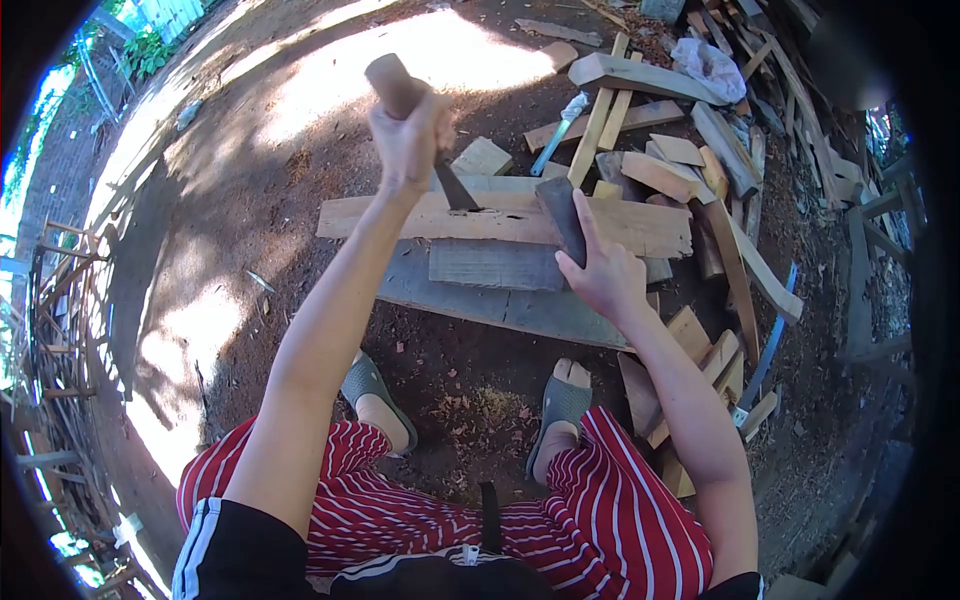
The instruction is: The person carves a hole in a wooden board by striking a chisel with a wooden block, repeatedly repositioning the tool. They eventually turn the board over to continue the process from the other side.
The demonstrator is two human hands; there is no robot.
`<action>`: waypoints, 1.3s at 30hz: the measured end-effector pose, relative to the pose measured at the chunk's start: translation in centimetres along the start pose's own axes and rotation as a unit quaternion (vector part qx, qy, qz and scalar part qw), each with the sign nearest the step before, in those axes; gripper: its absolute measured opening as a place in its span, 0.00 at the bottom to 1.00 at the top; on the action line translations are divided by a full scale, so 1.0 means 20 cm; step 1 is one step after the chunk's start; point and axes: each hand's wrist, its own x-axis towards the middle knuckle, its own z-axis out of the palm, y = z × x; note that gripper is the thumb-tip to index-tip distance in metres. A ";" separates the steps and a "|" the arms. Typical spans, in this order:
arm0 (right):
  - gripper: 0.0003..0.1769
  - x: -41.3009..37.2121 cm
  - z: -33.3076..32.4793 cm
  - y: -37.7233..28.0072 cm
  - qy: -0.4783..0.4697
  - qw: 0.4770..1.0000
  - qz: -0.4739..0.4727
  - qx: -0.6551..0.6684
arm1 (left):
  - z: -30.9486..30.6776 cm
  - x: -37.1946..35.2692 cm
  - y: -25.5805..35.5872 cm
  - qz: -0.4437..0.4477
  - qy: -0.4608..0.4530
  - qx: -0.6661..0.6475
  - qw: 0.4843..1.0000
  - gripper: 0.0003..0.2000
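Observation:
My left hand [408,145] is closed around the thick wooden handle of a chisel [455,185]. The chisel leans, its blade tip set on a long plank [370,215] beside a dark slot in the wood. Toward the plank's right end, my right hand [610,275] grips a dark rectangular block [565,220], with the forefinger stretched along its side. That block overlaps the plank in this view. Beneath the plank lie a grey board [490,265] and a wider bluish-grey board [450,300].
Wood offcuts [660,175] are heaped to the right, with a handsaw [770,350] among them. A blue-handled brush [560,135] and a crumpled plastic bag [708,68] lie farther back. Wood shavings [485,408] cover the dirt between my sandalled feet.

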 end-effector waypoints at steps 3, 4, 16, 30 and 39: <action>0.50 -0.01 -0.03 -0.02 -0.015 1.000 0.009 0.009 | 0.04 -0.05 -0.02 0.017 -0.034 0.063 0.997 0.08; 0.50 0.00 -0.05 -0.03 -0.039 0.999 0.025 0.017 | 0.06 -0.06 -0.02 0.023 -0.033 0.061 0.997 0.08; 0.41 0.21 -1.02 -0.54 0.331 0.855 -0.307 0.255 | 0.11 -0.11 -0.07 0.037 -0.055 0.124 0.990 0.10; 0.41 0.26 -0.95 -0.62 -0.032 0.966 -0.173 0.191 | 0.09 -0.11 -0.06 0.074 -0.033 0.099 0.992 0.08; 0.45 0.17 -0.30 -0.15 -0.065 0.937 0.036 0.342 | -0.12 0.06 -0.01 -0.038 0.084 -0.021 0.995 0.13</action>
